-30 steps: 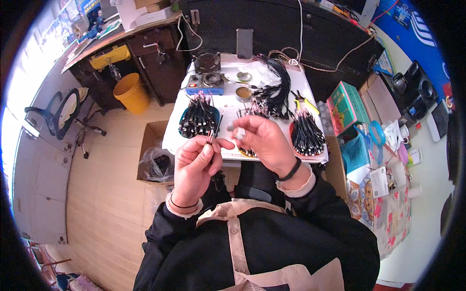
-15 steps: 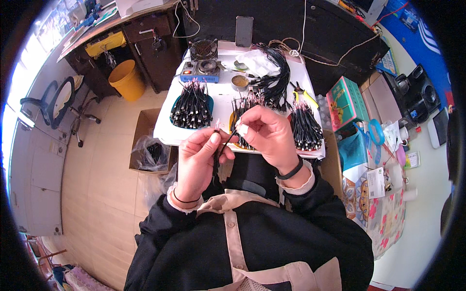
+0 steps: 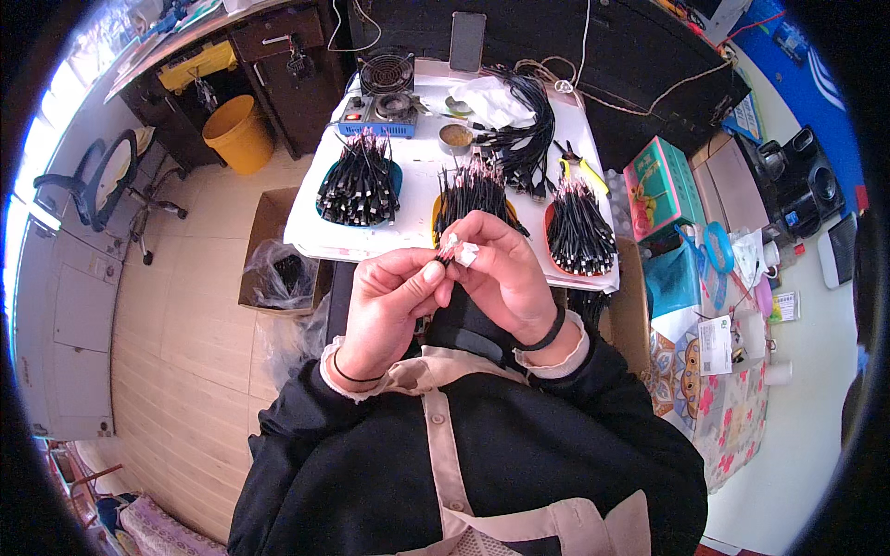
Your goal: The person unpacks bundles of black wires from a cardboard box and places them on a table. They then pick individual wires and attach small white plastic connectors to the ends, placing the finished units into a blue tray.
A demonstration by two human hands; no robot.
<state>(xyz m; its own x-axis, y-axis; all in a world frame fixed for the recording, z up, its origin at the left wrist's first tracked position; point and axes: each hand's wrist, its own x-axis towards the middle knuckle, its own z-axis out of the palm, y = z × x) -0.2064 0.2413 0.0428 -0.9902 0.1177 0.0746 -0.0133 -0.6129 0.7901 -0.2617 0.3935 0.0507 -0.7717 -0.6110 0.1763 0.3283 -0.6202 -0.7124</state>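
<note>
My left hand (image 3: 394,295) is closed, thumb against fingers, on a thin black cable (image 3: 439,260) whose stripped end shows fine pinkish wires. Meeting it from the other side, my right hand (image 3: 505,278) pinches at those wire ends, with white wrapping on its fingertips. Just beyond my hands lie three bunches of short black cables: one on a teal tray (image 3: 396,182) at the left, one on a yellow tray (image 3: 436,221) in the middle, one on an orange-red tray (image 3: 552,250) at the right. The lower part of the held cable is hidden behind my fingers.
On the white table (image 3: 324,243) stand a blue soldering device (image 3: 378,125), a small round tin (image 3: 455,137) and yellow-handled wire strippers (image 3: 584,167). A longer black cable bundle (image 3: 528,120) lies behind. A cardboard box (image 3: 264,218) sits on the floor at left; another box (image 3: 630,301) is at right.
My hands have come together, the left moving right toward the right hand. My right fingers now meet the wire ends beside my left fingertips. The view has shifted slightly.
</note>
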